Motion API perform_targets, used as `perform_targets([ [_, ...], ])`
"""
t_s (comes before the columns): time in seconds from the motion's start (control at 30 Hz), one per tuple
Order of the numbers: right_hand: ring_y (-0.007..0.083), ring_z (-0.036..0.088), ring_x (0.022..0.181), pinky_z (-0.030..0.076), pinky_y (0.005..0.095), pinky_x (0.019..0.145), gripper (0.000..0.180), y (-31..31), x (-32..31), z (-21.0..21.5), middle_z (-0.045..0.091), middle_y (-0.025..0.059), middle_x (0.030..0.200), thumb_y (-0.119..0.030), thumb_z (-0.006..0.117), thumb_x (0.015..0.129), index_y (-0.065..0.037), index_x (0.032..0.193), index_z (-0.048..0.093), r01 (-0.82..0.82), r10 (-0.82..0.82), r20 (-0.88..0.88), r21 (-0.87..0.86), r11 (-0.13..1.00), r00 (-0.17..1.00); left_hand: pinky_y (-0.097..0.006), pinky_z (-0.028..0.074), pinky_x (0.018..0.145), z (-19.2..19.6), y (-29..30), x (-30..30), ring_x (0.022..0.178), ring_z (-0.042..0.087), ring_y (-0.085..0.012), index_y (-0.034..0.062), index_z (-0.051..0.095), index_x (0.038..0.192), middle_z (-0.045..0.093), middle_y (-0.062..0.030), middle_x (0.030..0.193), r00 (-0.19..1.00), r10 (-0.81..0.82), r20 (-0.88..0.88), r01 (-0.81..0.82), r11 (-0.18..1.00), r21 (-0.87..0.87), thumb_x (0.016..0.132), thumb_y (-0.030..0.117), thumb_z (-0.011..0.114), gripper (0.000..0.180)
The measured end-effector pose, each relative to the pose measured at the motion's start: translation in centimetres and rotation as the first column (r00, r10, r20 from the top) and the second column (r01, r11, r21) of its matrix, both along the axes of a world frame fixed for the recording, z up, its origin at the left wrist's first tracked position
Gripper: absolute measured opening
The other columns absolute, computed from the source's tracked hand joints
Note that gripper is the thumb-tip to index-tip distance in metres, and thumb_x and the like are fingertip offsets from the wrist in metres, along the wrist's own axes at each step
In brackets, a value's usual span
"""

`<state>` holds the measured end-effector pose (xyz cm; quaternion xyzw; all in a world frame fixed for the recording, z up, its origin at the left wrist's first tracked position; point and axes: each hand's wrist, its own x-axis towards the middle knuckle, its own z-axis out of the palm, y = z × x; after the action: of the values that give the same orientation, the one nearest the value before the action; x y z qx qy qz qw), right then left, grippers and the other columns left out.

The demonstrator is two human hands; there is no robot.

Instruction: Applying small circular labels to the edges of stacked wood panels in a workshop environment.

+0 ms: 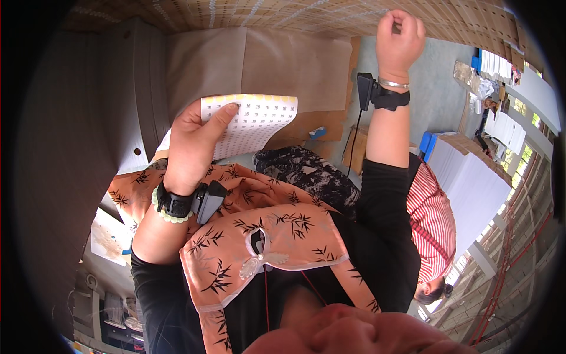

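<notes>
My left hand (194, 144) holds a white sheet of small round stickers (253, 121), thumb pressed on its face, in front of a tall stack of brown cardboard sheets (265, 65). My right hand (400, 38) is raised high at the top of the view, fingers pinched together against the top edge of the perforated cardboard stack (330, 15). Whether something tiny sits between those fingertips cannot be made out. Both wrists carry black strapped devices; the left also has a pale bead bracelet, the right a silver bangle.
Another person in a red-and-white striped top (433, 227) stands at my right. White stacked sheets on a blue pallet (471, 177) lie beyond. A grey concrete floor (436, 100), a small cardboard box (356, 147) and more stacks at the far right surround me.
</notes>
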<state>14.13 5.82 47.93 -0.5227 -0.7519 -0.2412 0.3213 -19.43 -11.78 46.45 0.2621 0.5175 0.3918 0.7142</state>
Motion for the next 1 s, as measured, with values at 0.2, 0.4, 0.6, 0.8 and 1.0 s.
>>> perform_targets([
  [0.2, 0.0206, 0.062, 0.066, 0.051, 0.0318, 0.062, 0.005, 0.1, 0.0, -0.2, 0.063, 0.0062, 0.074, -0.007, 0.070, 0.075, -0.005, 0.077, 0.065, -0.023, 0.023, -0.048, 0.007, 1.000, 0.999, -0.022, 0.049, 0.070, 0.3, 0.1, 0.0, 0.078, 0.061, -0.0061, -0.0016, 0.067, 0.102, 0.070, -0.0040, 0.090, 1.000, 0.002, 0.022, -0.002, 1.000, 0.003, 0.093, 0.016, 0.065, 0.020],
  [0.4, 0.0185, 0.060, 0.064, 0.051, 0.0303, 0.062, 0.016, -0.1, -0.2, 0.1, 0.061, 0.0045, 0.076, -0.015, 0.077, 0.075, -0.005, 0.078, 0.065, 0.156, -0.152, -0.158, 0.019, 0.987, 0.976, -0.023, 0.048, 0.072, 0.2, 0.5, -0.1, 0.079, 0.061, -0.0069, 0.0001, 0.066, 0.102, 0.070, -0.0034, 0.091, 0.999, -0.035, 0.041, 0.036, 0.999, -0.018, 0.093, 0.016, 0.065, 0.019],
  [0.6, 0.0150, 0.060, 0.063, 0.051, 0.0285, 0.061, 0.029, 0.1, 0.9, 1.2, 0.060, 0.0033, 0.074, -0.025, 0.085, 0.070, -0.004, 0.075, 0.064, 0.152, -0.159, -0.149, -0.060, 0.987, 0.976, -0.024, 0.048, 0.075, 0.3, 0.3, -0.2, 0.080, 0.061, -0.0073, 0.0018, 0.066, 0.104, 0.070, -0.0025, 0.092, 0.998, -0.043, 0.052, 0.044, 0.999, -0.021, 0.092, 0.018, 0.066, 0.019],
  [0.8, 0.0096, 0.059, 0.071, 0.047, 0.0239, 0.063, 0.013, -4.6, -1.5, 0.9, 0.065, 0.0017, 0.085, -0.015, 0.069, 0.087, -0.003, 0.090, 0.065, -0.111, -0.242, -0.498, -0.578, 0.809, 0.833, -0.024, 0.048, 0.074, 0.4, -0.7, -0.8, 0.081, 0.061, -0.0070, -0.0003, 0.065, 0.104, 0.070, -0.0033, 0.092, 0.999, -0.012, 0.052, 0.014, 0.999, -0.036, 0.093, 0.016, 0.065, 0.020],
  [1.0, 0.0085, 0.059, 0.089, 0.047, 0.0219, 0.078, 0.037, -17.9, -9.2, 4.8, 0.064, 0.0034, 0.100, -0.031, 0.054, 0.099, -0.001, 0.121, 0.056, -0.798, -0.369, -0.790, -0.576, 0.177, 0.489, -0.023, 0.049, 0.075, 2.8, -1.3, -0.1, 0.083, 0.060, -0.0064, -0.0016, 0.066, 0.104, 0.069, -0.0025, 0.091, 0.995, -0.094, 0.044, 0.084, 0.978, 0.191, 0.093, 0.013, 0.064, 0.018],
])
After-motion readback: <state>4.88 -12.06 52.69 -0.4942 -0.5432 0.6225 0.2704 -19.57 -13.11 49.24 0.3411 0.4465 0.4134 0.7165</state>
